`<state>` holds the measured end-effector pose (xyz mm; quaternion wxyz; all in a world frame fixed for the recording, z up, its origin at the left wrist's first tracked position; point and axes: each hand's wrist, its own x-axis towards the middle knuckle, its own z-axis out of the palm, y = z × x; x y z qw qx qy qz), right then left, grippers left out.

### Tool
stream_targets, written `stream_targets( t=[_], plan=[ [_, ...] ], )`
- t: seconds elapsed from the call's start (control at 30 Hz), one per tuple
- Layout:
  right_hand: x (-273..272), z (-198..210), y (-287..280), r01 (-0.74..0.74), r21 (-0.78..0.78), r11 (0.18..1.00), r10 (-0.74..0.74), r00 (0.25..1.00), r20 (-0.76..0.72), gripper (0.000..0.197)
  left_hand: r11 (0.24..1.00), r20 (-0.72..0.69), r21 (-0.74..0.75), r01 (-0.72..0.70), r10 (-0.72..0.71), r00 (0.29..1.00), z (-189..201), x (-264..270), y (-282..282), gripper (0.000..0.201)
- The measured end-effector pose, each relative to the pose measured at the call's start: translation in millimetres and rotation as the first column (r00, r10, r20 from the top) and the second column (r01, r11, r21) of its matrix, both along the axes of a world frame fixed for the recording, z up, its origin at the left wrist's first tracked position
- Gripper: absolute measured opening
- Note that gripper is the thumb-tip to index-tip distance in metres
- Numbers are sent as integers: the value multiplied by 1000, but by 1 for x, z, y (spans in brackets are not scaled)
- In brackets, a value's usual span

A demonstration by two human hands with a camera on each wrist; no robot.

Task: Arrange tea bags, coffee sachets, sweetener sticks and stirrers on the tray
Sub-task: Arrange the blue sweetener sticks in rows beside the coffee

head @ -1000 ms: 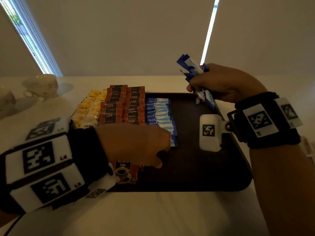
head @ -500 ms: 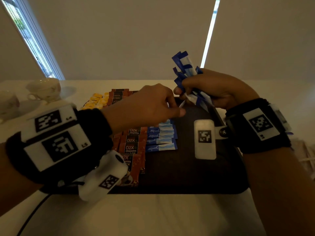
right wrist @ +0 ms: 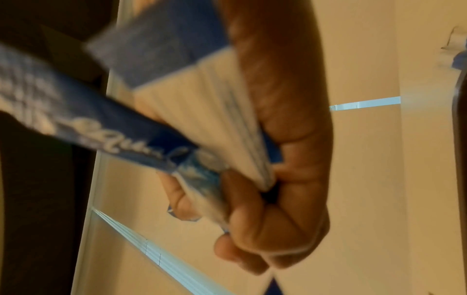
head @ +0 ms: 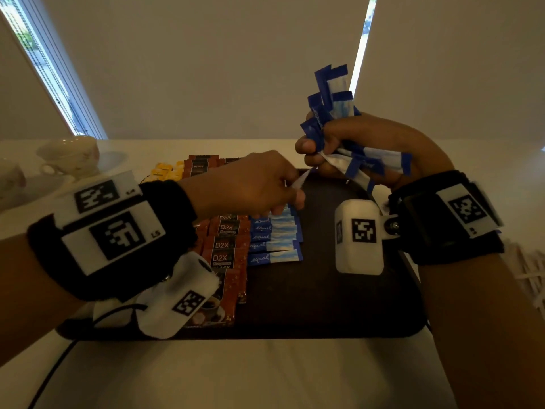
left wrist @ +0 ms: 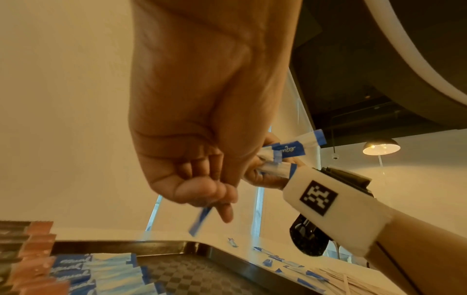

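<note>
A dark tray holds rows of yellow tea bags, brown coffee sachets and blue-and-white sweetener sticks. My right hand hovers over the tray's far right and grips a fanned bunch of sweetener sticks. My left hand is just left of it, above the stick row, pinching one sweetener stick that still reaches toward the bunch.
Two teacups stand on the white table at the far left. Wooden stirrers lie off the tray to the right, with loose sweetener sticks beyond the tray's far rim. The tray's right half is bare.
My left hand rose from the near end of the stick row to the bunch and took hold of one stick. The right hand lifted the bunch slightly.
</note>
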<state>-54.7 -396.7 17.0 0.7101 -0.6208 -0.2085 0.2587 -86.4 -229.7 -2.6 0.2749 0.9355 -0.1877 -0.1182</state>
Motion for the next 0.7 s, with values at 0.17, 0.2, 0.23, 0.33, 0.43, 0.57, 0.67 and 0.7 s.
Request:
stream_targets(
  t=[0.17, 0.2, 0.23, 0.33, 0.43, 0.57, 0.67, 0.7],
  plan=[
    [6, 4, -20, 152, 7, 988, -152, 988, 29, 22, 996, -213, -63, 64, -76, 974, -8, -4, 13, 35],
    [6, 5, -22, 165, 9, 986, -166, 986, 34, 23, 992, -251, -93, 83, -104, 962, -7, -5, 15, 36],
    [5, 5, -23, 176, 8, 984, -176, 984, 40, 24, 986, -283, -132, 106, -140, 949, -6, -6, 18, 36],
    [5, 5, -22, 192, -25, 981, -191, 980, 59, 28, 956, -324, -265, 129, -214, 922, -2, -9, 25, 32],
    [5, 4, -16, 178, -61, 982, -173, 982, 82, 28, 958, -255, -254, 137, -202, 946, 1, -10, 28, 32],
    [4, 2, -10, 177, -91, 980, -169, 981, 89, 28, 973, -175, -188, 137, -170, 970, 1, -10, 27, 28],
    [4, 1, -8, 178, -117, 977, -167, 981, 94, 28, 970, -177, -128, 207, -227, 958, -2, -10, 24, 20],
    [4, 0, -7, 180, -131, 975, -168, 981, 99, 28, 966, -187, -105, 237, -253, 949, -3, -11, 22, 22]
  ],
)
